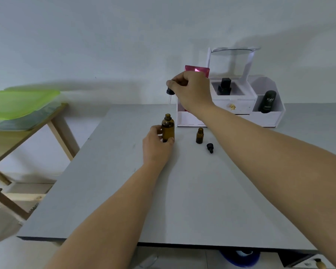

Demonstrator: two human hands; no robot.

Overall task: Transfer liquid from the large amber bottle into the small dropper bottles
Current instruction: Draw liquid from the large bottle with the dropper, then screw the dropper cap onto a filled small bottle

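Note:
The large amber bottle (168,128) stands upright and uncapped on the grey table (124,191). My left hand (156,146) grips its lower part. My right hand (191,90) holds a black-capped dropper (170,92) above the bottle's mouth; its thin glass tube points down and ends a little above the opening. A small amber dropper bottle (199,135) stands open to the right of the large one. Its black dropper cap (210,147) lies on the table just right of it.
A white organiser (241,113) with a mirror, a black bottle (224,86) and a dark tube (268,101) stands at the back right, with a pink packet (197,69) behind it. A wooden side table (17,136) with a green lid (21,102) stands left.

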